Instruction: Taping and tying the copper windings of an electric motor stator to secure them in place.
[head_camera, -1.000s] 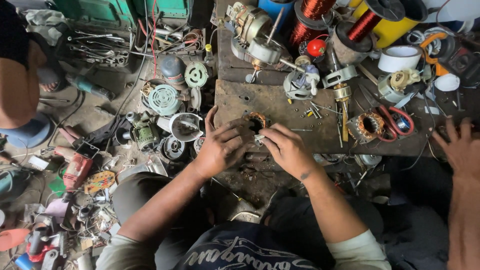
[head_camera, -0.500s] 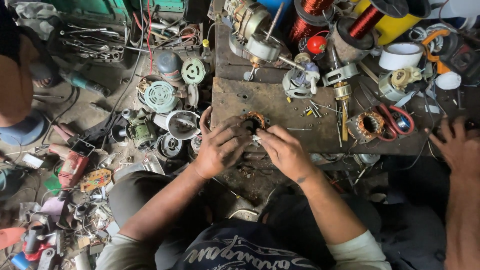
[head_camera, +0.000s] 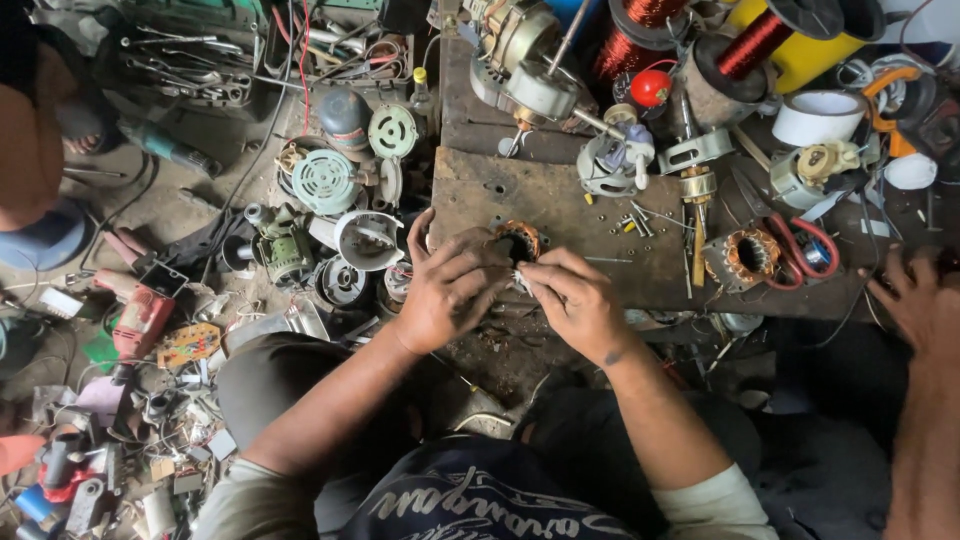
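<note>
At frame centre, the left hand (head_camera: 450, 285) cups a copper-wound stator (head_camera: 520, 240) — fingers curled around it. The right hand (head_camera: 572, 300) pinches at its edge on the worn bench (head_camera: 600, 205).

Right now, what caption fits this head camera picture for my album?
Both hands, left hand and right hand, hold a copper-wound stator at the edge of a cluttered wooden workbench.

stator (head_camera: 520, 240): mostly covered by the left hand (head_camera: 450, 285)
right hand (head_camera: 575, 300): fingertip grip unclear
co-worker's hand (head_camera: 920, 300): cut by right edge
</note>
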